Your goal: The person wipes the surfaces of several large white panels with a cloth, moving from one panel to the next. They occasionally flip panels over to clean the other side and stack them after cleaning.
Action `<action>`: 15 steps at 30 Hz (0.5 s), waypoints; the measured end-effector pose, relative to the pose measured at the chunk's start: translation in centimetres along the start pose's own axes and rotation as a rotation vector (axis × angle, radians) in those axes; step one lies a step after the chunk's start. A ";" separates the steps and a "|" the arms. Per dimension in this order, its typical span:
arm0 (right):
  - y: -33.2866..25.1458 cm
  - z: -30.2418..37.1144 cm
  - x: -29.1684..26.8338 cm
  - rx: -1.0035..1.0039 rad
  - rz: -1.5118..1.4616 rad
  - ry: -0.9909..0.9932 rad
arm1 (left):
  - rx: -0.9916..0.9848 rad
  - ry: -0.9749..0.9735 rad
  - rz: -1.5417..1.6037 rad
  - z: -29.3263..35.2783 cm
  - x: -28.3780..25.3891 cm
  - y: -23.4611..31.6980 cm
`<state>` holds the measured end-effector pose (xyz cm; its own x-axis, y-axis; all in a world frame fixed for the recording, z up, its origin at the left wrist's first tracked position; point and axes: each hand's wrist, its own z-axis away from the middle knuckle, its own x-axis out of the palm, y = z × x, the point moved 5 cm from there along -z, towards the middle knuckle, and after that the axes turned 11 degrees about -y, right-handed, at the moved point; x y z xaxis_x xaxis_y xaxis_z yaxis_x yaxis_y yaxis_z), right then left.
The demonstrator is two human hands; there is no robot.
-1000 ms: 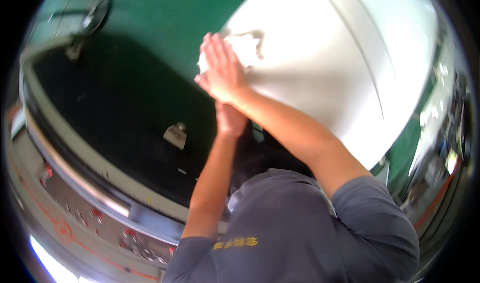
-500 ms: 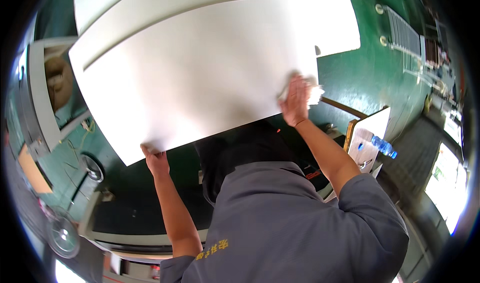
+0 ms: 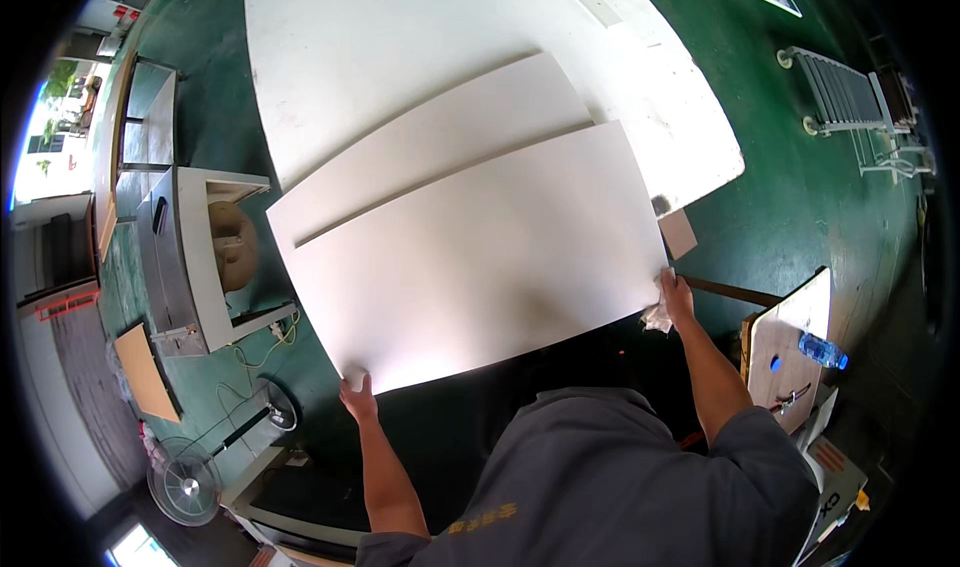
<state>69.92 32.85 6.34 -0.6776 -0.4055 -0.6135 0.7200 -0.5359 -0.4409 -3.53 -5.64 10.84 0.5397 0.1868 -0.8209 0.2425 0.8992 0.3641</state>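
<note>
A large white panel (image 3: 480, 257) lies in front of me, overlapping a second white panel (image 3: 450, 127) behind it. At its near left corner, my left hand (image 3: 358, 399) is closed on the edge with the thumb on top. My right hand (image 3: 677, 297) grips the near right corner. A crumpled whitish cloth (image 3: 657, 319) sticks out beneath that hand, pressed against the panel. Under both panels is a wide white tabletop (image 3: 400, 37). The fingers below the panel are hidden.
To the right, a small board-topped stand (image 3: 795, 337) holds a blue plastic bottle (image 3: 822, 351). A cabinet (image 3: 205, 267) stands on the green floor at left, near a fan (image 3: 188, 485). Farther right is a wheeled rack (image 3: 840, 92). A brown board (image 3: 678, 235) pokes out beside the table.
My right hand has moved from lying flat on the panel with the cloth to gripping its near right corner. The view has shifted; my left hand stays at the near left corner.
</note>
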 end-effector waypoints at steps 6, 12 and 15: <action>-8.2 0.9 -2.4 -0.076 0.151 0.017 | -0.057 -0.013 -0.045 -0.4 -2.3 0.0; -14.3 -0.1 -4.2 -0.051 0.590 0.027 | 0.006 -0.015 0.298 -0.5 -2.1 -2.6; -15.7 -3.4 -2.9 -0.239 0.372 0.025 | -0.526 -0.170 0.815 0.7 2.6 -5.2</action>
<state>61.09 44.94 12.80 -0.3639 -0.5185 -0.7738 0.9307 -0.1691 -0.3244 -2.81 -10.09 7.17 0.5013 0.8054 -0.3163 -0.6228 0.5896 0.5143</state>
